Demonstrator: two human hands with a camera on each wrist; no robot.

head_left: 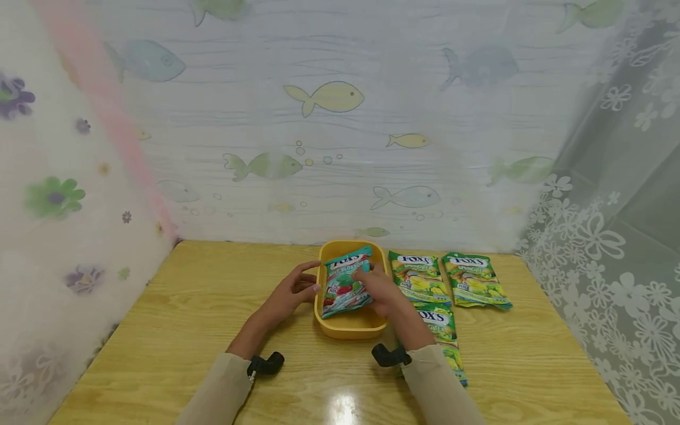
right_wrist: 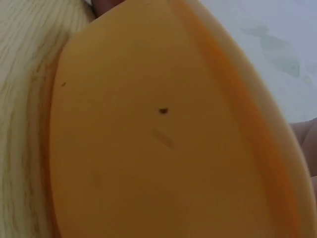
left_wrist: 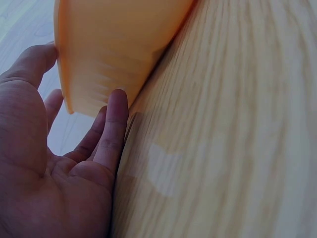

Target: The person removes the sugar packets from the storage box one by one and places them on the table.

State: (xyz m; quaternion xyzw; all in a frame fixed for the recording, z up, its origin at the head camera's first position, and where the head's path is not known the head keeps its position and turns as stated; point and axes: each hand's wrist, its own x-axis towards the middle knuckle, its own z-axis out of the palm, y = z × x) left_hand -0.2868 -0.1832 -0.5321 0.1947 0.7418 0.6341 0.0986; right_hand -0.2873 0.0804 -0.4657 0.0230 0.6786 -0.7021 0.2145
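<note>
A yellow plastic tub (head_left: pixel 350 327) stands on the wooden table. A teal candy packet (head_left: pixel 345 283) lies tilted in it, and my right hand (head_left: pixel 379 289) grips the packet's right edge over the tub. My left hand (head_left: pixel 294 292) rests against the tub's left outer wall with fingers fairly straight; the left wrist view shows my left hand (left_wrist: pixel 94 148) touching the tub's orange wall (left_wrist: pixel 114 49). In the right wrist view only the tub's wall (right_wrist: pixel 158 139) fills the frame, with a bit of skin at the right edge.
Three green candy packets lie right of the tub: one (head_left: pixel 418 277) beside it, one (head_left: pixel 475 280) farther right, one (head_left: pixel 443 342) partly under my right forearm. A fish-print curtain (head_left: pixel 329 118) hangs behind the table, and lace curtain (head_left: pixel 611 265) borders the right.
</note>
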